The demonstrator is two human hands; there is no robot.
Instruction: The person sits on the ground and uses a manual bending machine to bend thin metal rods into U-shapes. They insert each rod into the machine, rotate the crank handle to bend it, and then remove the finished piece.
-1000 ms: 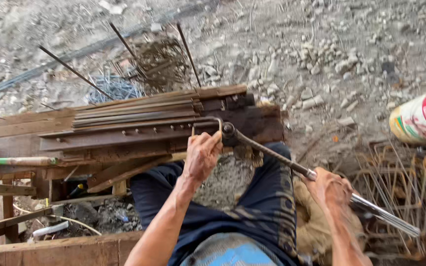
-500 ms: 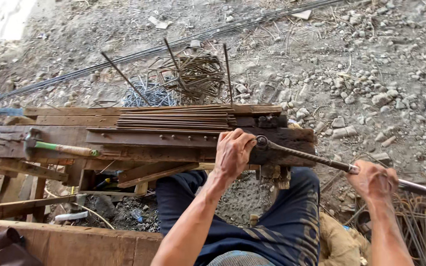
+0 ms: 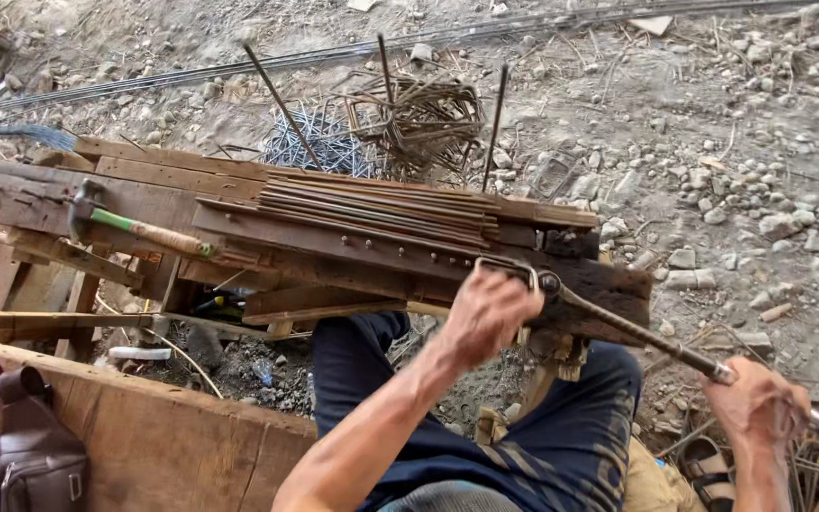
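- Steel rod (image 3: 504,266), bent at its end, lies at the near edge of my wooden desk (image 3: 144,180), under my closed left hand (image 3: 487,315).
- My right hand (image 3: 760,410) grips the long lever (image 3: 637,332), which slants down to the right from the desk.
- Straight rods (image 3: 381,204) run lengthwise along the desk.
- Hammer (image 3: 135,228) lies left; gravel ground (image 3: 713,142) opens beyond.

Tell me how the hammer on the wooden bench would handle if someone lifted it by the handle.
The hammer looks head-heavy: a dark metal head on a slim wooden handle, so it would likely tip head-down. The handle seems rigid. Lying flat on the bench, it is unlikely to roll.
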